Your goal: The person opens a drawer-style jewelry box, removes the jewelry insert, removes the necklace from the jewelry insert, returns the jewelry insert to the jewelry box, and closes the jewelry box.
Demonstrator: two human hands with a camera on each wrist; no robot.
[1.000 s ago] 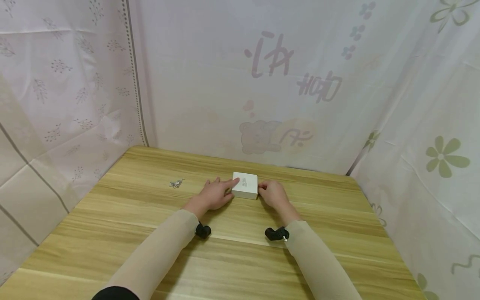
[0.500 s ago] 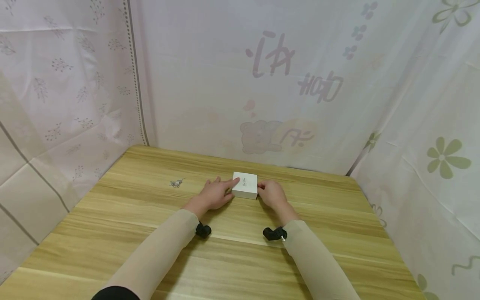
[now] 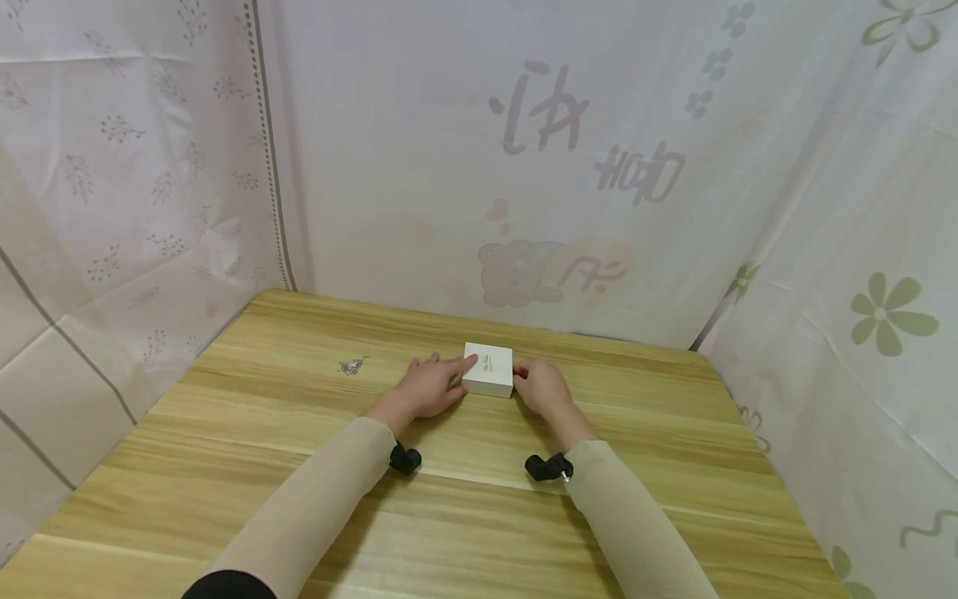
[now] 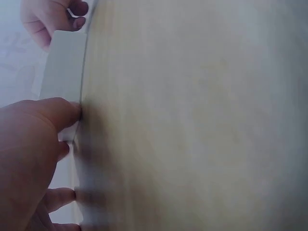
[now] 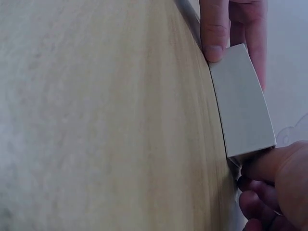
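A small white box [image 3: 488,370] with fine dark lettering on top lies near the back of the wooden table. My left hand [image 3: 432,388] grips its left end: the index finger reaches over the top and the thumb [image 5: 215,36] presses the near side. At the box's right end is my right hand [image 3: 544,387], fingers curled. In the right wrist view the right thumb [image 5: 264,163] lies against that end, which is in shadow; I cannot tell whether the fingers pinch part of it. The left wrist view shows the box's plain near side [image 4: 65,62].
A little heap of thin silvery metal, like a chain [image 3: 353,365], lies on the table [image 3: 479,532] to the left of my left hand. Printed fabric curtains [image 3: 404,166] hang behind the table and along both sides.
My right hand shifted slightly left against the box's right end between the first and second frames. The left hand and the silvery heap stay where they were.
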